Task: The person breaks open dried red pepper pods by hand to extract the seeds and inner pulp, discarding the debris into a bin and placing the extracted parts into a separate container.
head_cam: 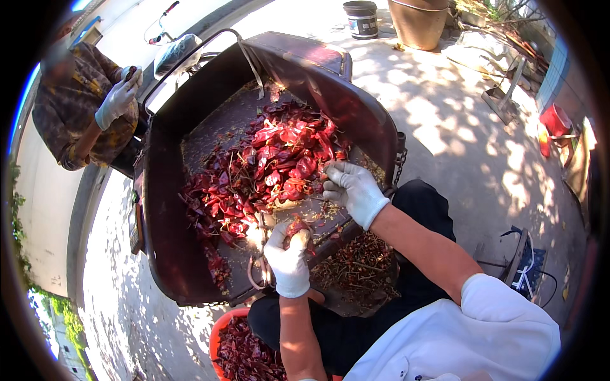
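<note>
Dried red chili peppers [286,157] lie heaped on the bed of a dark red metal cart [164,228]. My left hand [288,259], in a white glove, is closed around a dried red pepper [296,225] at the cart's near edge. Also gloved, my right hand [352,190] is at the right side of the heap, thumb and fingertips together by some peppers; whether one is between them cannot be told. Below the cart's edge is a pile of stems and scraps [360,271]. An orange-red tub [215,340] of dark red pepper pieces stands below my left hand.
A person [90,105] in white gloves stands beyond the cart's left side, hands raised around a small dark thing. A black bucket [360,20], a large tan pot [419,24] and a metal dustpan [500,102] stand on the ground. A chain [401,164] hangs at the cart's right side.
</note>
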A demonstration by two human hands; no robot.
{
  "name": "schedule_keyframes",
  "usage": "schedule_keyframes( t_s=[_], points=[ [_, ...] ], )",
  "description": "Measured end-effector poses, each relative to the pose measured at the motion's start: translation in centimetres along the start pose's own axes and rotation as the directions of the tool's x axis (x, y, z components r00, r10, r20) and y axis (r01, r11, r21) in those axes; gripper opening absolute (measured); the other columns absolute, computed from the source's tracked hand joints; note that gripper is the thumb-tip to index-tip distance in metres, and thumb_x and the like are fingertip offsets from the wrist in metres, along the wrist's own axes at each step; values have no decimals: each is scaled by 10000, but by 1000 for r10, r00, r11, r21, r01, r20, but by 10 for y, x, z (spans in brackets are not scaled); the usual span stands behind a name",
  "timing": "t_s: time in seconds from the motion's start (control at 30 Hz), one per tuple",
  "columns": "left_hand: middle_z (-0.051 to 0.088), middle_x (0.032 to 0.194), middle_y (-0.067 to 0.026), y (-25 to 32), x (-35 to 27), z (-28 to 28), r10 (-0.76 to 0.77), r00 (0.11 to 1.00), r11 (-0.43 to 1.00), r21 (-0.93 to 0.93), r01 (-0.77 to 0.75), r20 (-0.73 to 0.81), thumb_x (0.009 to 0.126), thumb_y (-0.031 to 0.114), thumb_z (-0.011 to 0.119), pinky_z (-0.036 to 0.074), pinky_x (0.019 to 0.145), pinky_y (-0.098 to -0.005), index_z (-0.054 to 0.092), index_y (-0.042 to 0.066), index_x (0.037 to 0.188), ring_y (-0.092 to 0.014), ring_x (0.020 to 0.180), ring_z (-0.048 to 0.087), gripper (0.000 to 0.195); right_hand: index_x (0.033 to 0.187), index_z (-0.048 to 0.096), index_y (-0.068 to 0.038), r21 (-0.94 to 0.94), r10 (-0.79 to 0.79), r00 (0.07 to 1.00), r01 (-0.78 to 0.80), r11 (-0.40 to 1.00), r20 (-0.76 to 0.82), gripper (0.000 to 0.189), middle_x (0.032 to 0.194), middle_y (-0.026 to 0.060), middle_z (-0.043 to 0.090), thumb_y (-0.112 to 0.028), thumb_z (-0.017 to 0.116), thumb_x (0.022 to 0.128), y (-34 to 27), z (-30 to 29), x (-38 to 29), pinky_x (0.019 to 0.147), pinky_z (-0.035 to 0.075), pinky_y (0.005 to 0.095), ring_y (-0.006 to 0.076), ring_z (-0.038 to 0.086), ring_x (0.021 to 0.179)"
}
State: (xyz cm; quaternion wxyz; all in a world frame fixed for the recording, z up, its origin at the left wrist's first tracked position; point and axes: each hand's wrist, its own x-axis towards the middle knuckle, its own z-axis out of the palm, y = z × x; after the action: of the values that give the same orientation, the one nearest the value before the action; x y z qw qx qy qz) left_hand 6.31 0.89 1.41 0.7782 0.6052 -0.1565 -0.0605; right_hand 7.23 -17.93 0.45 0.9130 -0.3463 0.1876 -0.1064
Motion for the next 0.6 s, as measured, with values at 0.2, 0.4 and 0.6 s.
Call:
schedule_keyframes(
  t_s=[0.2, 0.4, 0.6],
  points=[
    [633, 944, -104, 17, 7, -18, -192, 981, 956, -222, 189, 8, 888, 160, 616, 458, 539, -215, 544, -4, 1211, -170, 786, 615, 369, 1145, 668, -113, -820, -94, 822, 537, -200, 561, 324, 1063, 124, 684, -253, 683, 853, -5, -9, 11, 824, 543, 405, 287, 666, 981],
    [611, 1065, -101, 16, 8, -17, -208, 978, 916, -355, 187, -21, 869, 109, 616, 483, 549, -227, 440, 20, 1408, -200, 895, 638, 573, 1022, 647, -103, -745, -211, 742, 522, -415, 637, 295, 946, 105, 655, -306, 714, 820, 42, 20, 43, 721, 546, 431, 309, 679, 855],
    [586, 972, -76, 21, 7, -20, -217, 969, 948, -262, 180, -117, 880, 93, 617, 432, 525, -206, 513, 18, 1280, -148, 759, 582, 420, 966, 655, -111, -788, -216, 811, 404, -464, 544, 217, 910, 139, 685, -277, 697, 834, 53, 20, 70, 684, 550, 454, 328, 699, 845]
  ],
)
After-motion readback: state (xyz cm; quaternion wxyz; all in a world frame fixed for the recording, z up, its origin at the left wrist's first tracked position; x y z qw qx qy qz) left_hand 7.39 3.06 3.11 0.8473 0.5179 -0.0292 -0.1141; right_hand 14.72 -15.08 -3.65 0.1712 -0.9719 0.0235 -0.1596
